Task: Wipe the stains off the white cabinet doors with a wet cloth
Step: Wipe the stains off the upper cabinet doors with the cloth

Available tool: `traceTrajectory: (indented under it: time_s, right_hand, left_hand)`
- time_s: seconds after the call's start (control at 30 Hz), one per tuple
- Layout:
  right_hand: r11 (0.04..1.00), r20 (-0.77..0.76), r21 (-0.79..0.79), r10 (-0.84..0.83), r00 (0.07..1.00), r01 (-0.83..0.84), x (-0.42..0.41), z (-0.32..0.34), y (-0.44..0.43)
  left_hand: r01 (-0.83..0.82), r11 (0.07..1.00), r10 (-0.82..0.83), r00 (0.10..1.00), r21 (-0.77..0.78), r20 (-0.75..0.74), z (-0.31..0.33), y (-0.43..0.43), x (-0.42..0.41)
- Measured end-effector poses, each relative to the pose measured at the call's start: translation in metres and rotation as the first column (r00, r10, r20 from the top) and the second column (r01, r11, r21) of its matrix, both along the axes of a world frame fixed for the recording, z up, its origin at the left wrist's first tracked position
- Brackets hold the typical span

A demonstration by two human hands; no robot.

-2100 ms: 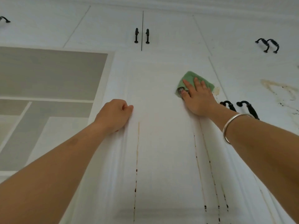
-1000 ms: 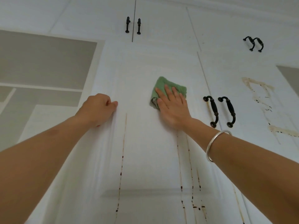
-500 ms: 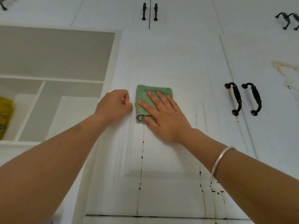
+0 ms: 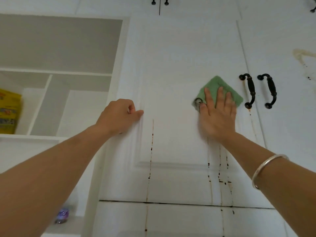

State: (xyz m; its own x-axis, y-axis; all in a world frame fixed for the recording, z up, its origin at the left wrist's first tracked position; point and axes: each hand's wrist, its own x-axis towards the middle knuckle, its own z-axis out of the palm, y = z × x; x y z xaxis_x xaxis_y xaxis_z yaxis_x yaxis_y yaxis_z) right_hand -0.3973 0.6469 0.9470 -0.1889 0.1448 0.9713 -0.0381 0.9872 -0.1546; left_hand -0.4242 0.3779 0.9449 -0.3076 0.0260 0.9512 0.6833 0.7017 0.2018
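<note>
The right hand (image 4: 218,115) lies flat, fingers spread, pressing the green cloth (image 4: 219,89) (mostly above the fingertips) against the cabinet door (image 4: 179,57), left of the black handle (image 4: 250,90). The left hand (image 4: 119,115), loosely curled and holding nothing, rests on the door's left edge.

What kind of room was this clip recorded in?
Probably a home kitchen or pantry, though not certain: tall white cabinet doors with black handles, open shelving holding a yellow package, and brown drip stains on the door.
</note>
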Motion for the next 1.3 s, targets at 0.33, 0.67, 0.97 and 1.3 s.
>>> traceTrajectory:
  time_s: [0.33,0.67,0.97,1.3]
  right_hand:
    - [0.896,-0.088,0.44,0.117,0.989,-0.066,-0.03,-0.057,-0.107]
    - [0.831,0.021,0.555,0.026,0.999,-0.033,-0.017,-0.055,-0.056]
    - [0.934,0.026,0.356,-0.02,0.999,0.01,0.003,-0.077,0.025]
    - [0.972,-0.061,0.234,0.004,0.998,0.01,-0.002,-0.129,0.018]
  left_hand:
    - [-0.062,0.998,0.064,0.993,0.027,-0.103,-0.008,0.006,0.0]
    - [-0.195,0.979,0.201,0.974,0.064,-0.105,-0.019,0.012,0.005]
    - [-0.282,0.959,0.283,0.958,0.03,-0.035,-0.051,0.017,0.011]
    - [-0.045,0.997,0.038,0.994,0.069,0.099,-0.09,0.009,0.013]
